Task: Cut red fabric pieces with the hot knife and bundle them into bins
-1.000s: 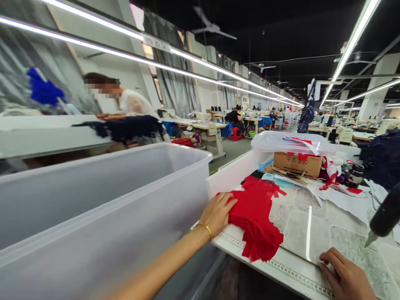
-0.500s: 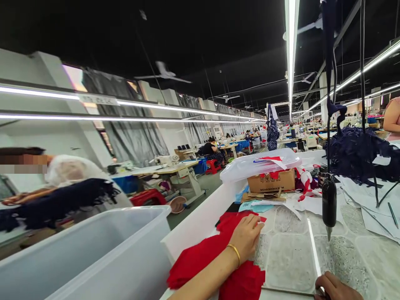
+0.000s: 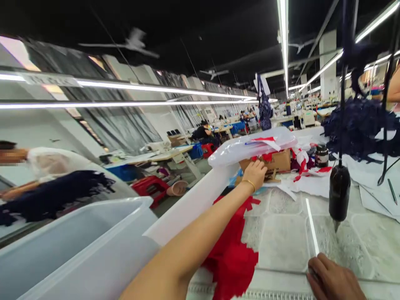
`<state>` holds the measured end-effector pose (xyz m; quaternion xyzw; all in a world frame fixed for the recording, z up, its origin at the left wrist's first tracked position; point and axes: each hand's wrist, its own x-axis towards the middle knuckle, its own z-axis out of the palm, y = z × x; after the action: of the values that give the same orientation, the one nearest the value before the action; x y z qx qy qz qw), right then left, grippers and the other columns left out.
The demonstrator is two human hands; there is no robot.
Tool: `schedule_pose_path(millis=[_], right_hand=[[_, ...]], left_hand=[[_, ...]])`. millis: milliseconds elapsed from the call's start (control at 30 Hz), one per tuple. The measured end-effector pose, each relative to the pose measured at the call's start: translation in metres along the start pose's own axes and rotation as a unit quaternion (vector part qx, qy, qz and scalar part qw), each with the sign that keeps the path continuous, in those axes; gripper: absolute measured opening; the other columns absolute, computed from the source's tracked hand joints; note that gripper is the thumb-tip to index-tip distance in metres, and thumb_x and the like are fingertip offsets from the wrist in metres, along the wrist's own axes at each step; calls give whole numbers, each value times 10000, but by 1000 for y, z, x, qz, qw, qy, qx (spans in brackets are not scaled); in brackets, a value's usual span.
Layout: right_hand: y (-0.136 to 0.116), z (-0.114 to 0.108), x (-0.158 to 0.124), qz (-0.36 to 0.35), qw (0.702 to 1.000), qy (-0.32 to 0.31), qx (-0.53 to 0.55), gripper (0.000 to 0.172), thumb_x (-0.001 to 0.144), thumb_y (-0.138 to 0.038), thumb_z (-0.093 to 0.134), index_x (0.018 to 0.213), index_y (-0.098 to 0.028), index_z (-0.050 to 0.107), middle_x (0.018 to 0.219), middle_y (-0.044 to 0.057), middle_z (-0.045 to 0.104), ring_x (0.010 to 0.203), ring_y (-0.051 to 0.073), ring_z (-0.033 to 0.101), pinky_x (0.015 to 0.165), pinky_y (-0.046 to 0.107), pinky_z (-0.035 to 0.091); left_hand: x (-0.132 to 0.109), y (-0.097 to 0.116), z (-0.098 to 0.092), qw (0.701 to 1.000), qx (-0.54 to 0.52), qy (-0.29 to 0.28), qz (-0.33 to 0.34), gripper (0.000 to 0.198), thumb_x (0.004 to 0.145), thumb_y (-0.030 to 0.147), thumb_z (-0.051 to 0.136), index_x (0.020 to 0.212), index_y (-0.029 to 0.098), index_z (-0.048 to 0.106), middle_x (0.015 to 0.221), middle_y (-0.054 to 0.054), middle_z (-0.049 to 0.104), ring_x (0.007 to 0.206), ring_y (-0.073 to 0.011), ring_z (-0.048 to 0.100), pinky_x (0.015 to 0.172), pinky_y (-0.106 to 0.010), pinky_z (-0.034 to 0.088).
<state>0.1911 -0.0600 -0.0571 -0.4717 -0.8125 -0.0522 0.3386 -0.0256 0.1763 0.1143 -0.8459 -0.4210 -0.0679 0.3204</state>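
My left hand stretches far forward to the brown cardboard box under a clear plastic bag; its fingers curl on flat cardboard pieces at the box's base. A stack of red fabric pieces lies on the table below my left forearm. At the table's near edge my right hand rests, fingers bent and pressed down on the surface. A black tool with a pointed tip hangs over the table between the two hands.
A large translucent plastic bin stands at my left. Dark navy fabric hangs at the right over white paper sheets. A black jar and red-white scraps sit beyond the box. A person works at the left; sewing tables fill the hall.
My left hand left the red fabric stack and reached forward to the cardboard box. The view tilted up and right. My right hand stayed at the table edge.
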Motion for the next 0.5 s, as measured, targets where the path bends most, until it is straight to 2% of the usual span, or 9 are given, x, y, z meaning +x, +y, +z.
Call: schedule_pose_path(millis=[67,133,233,333,500], right_hand=[[-2,-16,3,10,1000,-6,8,207,981,-240,383,852,-228,545,715,-20,614,500,104,603,454,211,384],[-4,-26,7,14,1000,-14,-2,263,999,-283,363,863,-215,578,717,-9,628,504,108,608,440,224,350],[-3,-31,9,18,1000,-12,-21,312,1001,-351,374,873,-202,617,725,-2,660,504,100,604,407,226,287],[-1,-31,9,31,999,-25,-32,386,991,-448,374,881,-202,651,722,2,671,478,94,579,388,213,275],[4,-31,7,54,997,-39,-28,511,955,-580,352,878,-201,687,686,12,653,434,88,533,367,200,252]], left_hand=[[-1,1,3,999,-18,-24,-18,260,896,91,441,906,141,696,995,-169,643,1022,-292,531,845,-432,413],[-8,2,7,998,-33,-48,-34,284,921,116,410,957,145,690,1056,-172,626,1090,-297,501,881,-450,392],[-26,1,7,999,-31,-34,-23,255,927,141,430,954,140,684,1049,-152,623,1105,-289,499,888,-445,384],[-48,-3,-3,998,-26,-50,-34,280,950,123,386,977,117,665,1071,-125,605,1136,-266,488,918,-431,368],[-77,-12,-32,997,-11,-57,-49,281,946,106,382,986,122,660,1109,-118,602,1151,-257,488,937,-416,365]])
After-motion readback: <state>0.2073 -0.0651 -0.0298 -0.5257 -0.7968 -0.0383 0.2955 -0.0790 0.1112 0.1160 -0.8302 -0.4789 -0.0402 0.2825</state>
